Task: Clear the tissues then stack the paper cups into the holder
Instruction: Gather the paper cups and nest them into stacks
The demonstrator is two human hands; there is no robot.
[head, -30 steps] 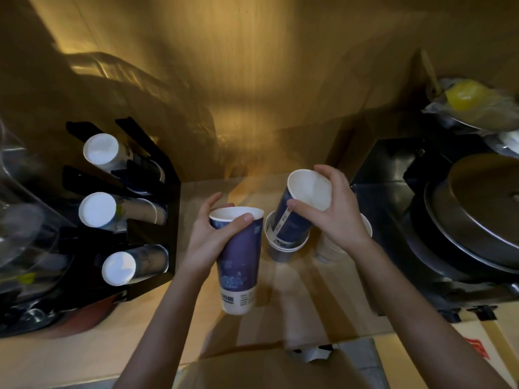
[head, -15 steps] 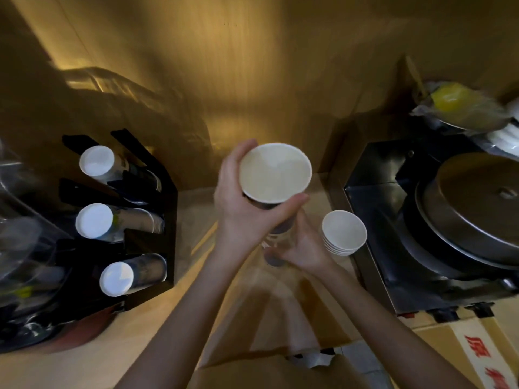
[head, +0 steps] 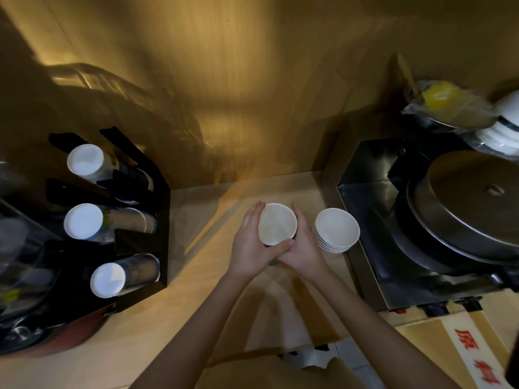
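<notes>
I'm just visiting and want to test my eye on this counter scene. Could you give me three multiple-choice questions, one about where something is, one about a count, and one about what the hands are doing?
1. Where does the black cup holder stand?
A. at the left of the counter
B. on the metal lid
C. between the hands

2. How many rows of cups lie in the holder?
A. one
B. three
C. five

3. What are the two hands doing?
A. resting flat on the counter
B. lifting the metal lid
C. clasping one cup from both sides

Answers:
1. A, it stands at the left, far from the metal lid.
2. B, three white cup bottoms face the camera, one above another.
3. C, the left hand and right hand wrap the cup beside the stack of cups.
</notes>
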